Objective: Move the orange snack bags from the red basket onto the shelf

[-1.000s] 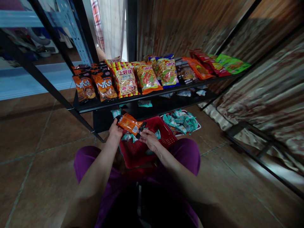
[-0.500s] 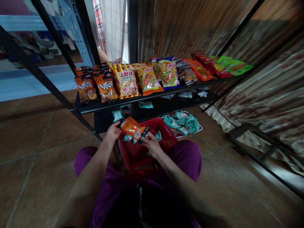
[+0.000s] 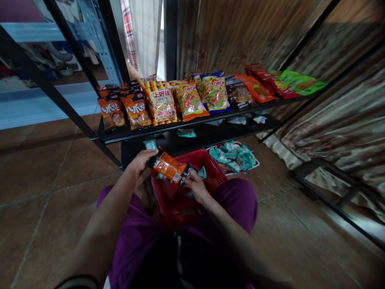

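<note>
An orange-and-black snack bag (image 3: 169, 165) is held across the front of me, its back with a barcode facing up. My left hand (image 3: 140, 161) grips its left end, the fingers partly hidden behind the black edge. At the lower right corner, my right hand (image 3: 195, 185) pinches the other black end between thumb and fingers. Directly beneath the bag is a red plastic basket (image 3: 161, 200) with several small teal packets (image 3: 202, 172) inside. Similar orange-and-black bags (image 3: 136, 110) stand at the left end of the shelf.
A black shelf (image 3: 126, 137) carries a row of snack bags, yellow, blue, red and green (image 3: 303, 82). Below it, a lower board (image 3: 198, 141) holds a few packets. A second basket (image 3: 258, 163) full of teal packets sits right. A black metal frame (image 3: 327, 196) lies farther right.
My left hand has shifted slightly, its thumb now laid along the bag's upper left edge. The bag stays between both hands, while the whole view has moved a little.
</note>
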Demonstrator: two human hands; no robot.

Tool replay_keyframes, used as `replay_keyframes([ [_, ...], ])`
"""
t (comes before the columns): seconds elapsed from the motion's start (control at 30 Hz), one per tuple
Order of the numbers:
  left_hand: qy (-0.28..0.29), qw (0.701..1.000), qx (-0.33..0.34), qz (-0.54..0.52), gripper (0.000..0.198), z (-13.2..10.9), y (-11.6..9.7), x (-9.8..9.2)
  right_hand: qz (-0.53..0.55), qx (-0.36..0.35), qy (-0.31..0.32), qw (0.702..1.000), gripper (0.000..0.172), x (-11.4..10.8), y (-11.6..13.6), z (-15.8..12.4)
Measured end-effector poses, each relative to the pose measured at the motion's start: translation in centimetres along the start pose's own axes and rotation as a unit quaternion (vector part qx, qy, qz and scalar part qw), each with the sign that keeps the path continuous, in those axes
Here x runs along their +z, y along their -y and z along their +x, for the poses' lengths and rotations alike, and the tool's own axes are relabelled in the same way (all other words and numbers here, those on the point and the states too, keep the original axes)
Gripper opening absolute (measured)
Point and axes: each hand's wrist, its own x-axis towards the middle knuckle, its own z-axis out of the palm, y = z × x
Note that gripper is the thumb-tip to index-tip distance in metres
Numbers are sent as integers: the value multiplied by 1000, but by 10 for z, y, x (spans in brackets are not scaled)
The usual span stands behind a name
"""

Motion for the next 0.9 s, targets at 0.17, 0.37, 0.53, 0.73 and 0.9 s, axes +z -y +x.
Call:
replay_keyframes([
  [0.17,-35,998,36,-29,40,6,6,4,-31,-28,6,999,29,-1,-1,-1],
  [0.37,-73,993,79,-48,41,7,12,14,-46,-52,-9,998,26,-5,-7,5],
  [0.53,-43,991,112,-64,42,4,8,18,-67,-99,-23,993,23,-6,3,6],
  [0.73,-18,991,119,-59,46,2,6,18,-53,-145,-111,982,33,-6,20,17],
  [0.9,-21,989,131,-66,44,-2,6,19,-1,-116,-134,984,31,-4,22,20],
])
